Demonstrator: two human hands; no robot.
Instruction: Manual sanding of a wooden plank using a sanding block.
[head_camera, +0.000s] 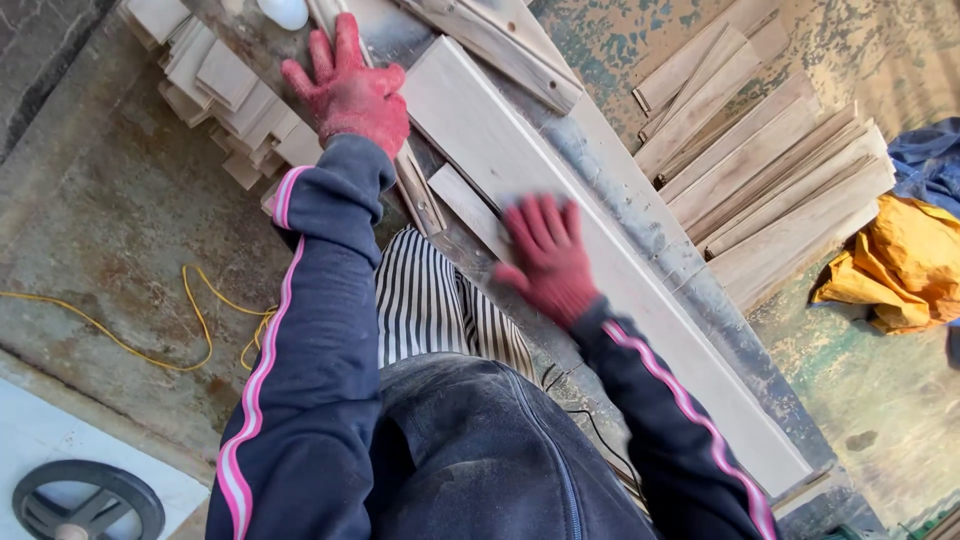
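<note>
2 red-gloved hands are down on the bench (690, 290), and I read this as the feeding step: my right hand (548, 256) lies flat, fingers spread, on the long pale board (560, 210) that runs along the bench toward its near right corner. That grip is released, pressing rather than clasping, and it is blurred. My left hand (348, 88) rests open at the far left end of the bench, palm on a narrow wooden strip (415, 190) just beside the board, grasping nothing that I can see. In my judgement the next move calls for steady, even pressure that keeps the board straight. A short offcut (468, 205) lies touching the board's left edge near my right hand and could catch. Stacked planks (770, 170) lie off the bench's right side, small wood blocks (215, 85) off its far left corner, a yellow cord (200, 320) on the floor.
</note>
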